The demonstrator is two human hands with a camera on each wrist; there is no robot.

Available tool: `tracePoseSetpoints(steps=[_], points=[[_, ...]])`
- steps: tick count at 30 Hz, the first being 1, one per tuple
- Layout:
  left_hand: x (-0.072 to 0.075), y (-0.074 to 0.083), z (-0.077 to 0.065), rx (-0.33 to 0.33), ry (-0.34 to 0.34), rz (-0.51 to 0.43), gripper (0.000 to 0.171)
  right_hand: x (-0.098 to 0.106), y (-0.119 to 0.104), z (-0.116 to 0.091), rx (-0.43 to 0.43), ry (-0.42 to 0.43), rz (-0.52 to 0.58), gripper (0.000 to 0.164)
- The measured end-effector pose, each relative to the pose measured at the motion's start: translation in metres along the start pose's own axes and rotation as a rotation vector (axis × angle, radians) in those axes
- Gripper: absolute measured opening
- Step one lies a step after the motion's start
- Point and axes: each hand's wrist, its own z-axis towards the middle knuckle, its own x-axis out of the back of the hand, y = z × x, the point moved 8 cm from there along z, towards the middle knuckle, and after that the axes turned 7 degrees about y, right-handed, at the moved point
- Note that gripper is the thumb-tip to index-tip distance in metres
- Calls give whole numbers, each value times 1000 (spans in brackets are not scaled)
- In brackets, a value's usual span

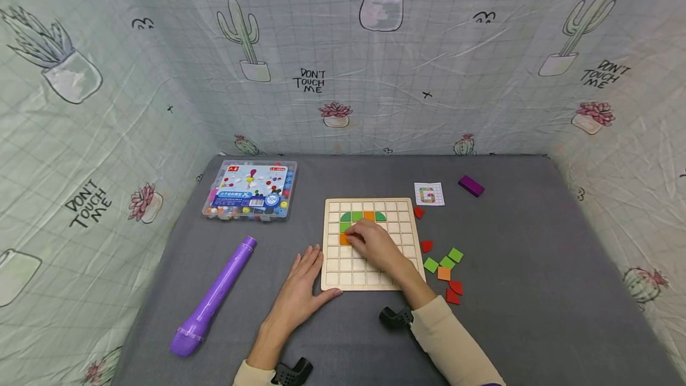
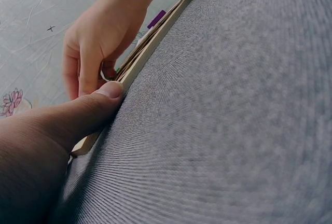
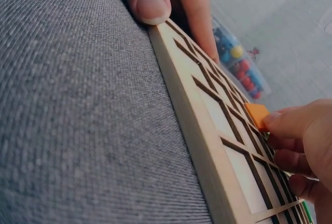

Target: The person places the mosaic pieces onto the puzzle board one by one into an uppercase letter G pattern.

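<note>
A square wooden grid board (image 1: 336,267) lies on the table. My right hand (image 1: 377,246) reaches over it from the right, thumb and fingers pinching an orange square tile (image 3: 254,113) at a cell in the left part. Above that cell sits a green square (image 1: 345,227). Along the row over it run a green rounded piece (image 1: 345,217), another green square (image 1: 356,216), an orange square (image 1: 368,215) and a second green rounded piece (image 1: 380,217). My left hand (image 1: 300,290) rests at the board's lower left corner, fingers extended by the left side, thumb touching the near edge.
Right of the board lie loose red pieces (image 1: 452,296), green squares (image 1: 455,255) and an orange square (image 1: 443,273). Behind them are a pattern card (image 1: 436,195) and a purple block (image 1: 471,186). A purple toy microphone (image 1: 214,296) and a clear box of colored beads (image 1: 249,190) lie left.
</note>
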Motion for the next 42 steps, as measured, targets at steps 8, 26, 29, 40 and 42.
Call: tracePoseSetpoints(steps=[8, 26, 29, 40, 42], points=[[-1, -2, 0, 24, -22, -2, 94, -1, -2, -1, 29, 2, -49, 15], [0, 0, 0, -9, 3, 16, 93, 20, 1, -4, -18, 23, -22, 17], [0, 0, -1, -7, 2, 10, 94, 27, 3, -6, -23, 37, -22, 18], [0, 0, 0, 6, 2, 3, 93, 56, 21, -22, -96, 77, -55, 25], [0, 0, 0, 11, -6, -1, 94, 60, 24, -26, -110, 76, -52, 26]])
